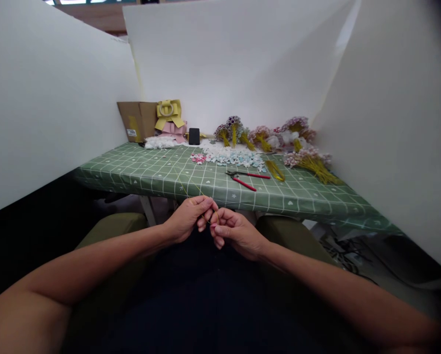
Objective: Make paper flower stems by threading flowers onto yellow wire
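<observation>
Just in front of the table edge, my left hand (188,216) pinches a thin gold-yellow wire (197,189). Two strands of it stick out past the fingers toward the table, and a bent part loops across to the other hand. Close beside it, my right hand (242,233) is closed, thumb against forefinger, on a small pink piece (213,225) at the wire. Its shape is mostly covered by the fingertips. Beyond the hands, pliers (238,179) with red handles lie spread on the green checked tablecloth (150,172).
Loose pale blue and white flower pieces (235,157) and pink ones (198,158) lie mid-table. A bundle of gold wire (275,170) is right of the pliers. Bunches of beaded stems (311,162) stand behind. A cardboard box (137,120), yellow bow (169,114) and black phone-like object (194,136) are at the back.
</observation>
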The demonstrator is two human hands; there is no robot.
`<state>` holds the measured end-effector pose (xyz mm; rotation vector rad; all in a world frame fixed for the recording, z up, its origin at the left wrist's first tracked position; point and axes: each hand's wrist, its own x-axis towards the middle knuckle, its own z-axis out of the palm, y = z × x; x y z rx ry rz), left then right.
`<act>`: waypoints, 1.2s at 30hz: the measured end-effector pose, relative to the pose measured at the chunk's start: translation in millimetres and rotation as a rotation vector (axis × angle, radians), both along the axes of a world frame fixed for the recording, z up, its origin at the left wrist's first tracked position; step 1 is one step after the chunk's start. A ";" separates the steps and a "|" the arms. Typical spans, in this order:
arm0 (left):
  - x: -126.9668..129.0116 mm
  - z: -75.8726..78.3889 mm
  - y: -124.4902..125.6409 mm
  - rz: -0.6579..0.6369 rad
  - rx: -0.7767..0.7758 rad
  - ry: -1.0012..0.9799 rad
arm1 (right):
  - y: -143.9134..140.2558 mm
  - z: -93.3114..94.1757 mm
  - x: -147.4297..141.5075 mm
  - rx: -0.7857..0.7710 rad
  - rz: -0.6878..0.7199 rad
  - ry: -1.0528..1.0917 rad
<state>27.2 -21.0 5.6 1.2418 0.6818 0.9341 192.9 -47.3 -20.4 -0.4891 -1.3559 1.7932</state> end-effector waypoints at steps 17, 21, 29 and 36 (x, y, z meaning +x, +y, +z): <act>-1.0 0.0 -3.7 -0.151 -0.038 0.042 | 5.3 -0.8 7.8 -0.021 0.198 -0.001; -1.4 -1.6 -2.3 -0.127 -0.015 0.050 | 6.0 -2.4 8.3 -0.019 0.155 -0.038; -0.3 -7.6 0.1 0.039 0.019 0.021 | 7.4 -7.0 3.9 -0.081 0.006 -0.011; 0.2 -10.1 1.6 0.082 0.009 -0.015 | 2.7 -9.2 0.6 -0.094 -0.076 -0.036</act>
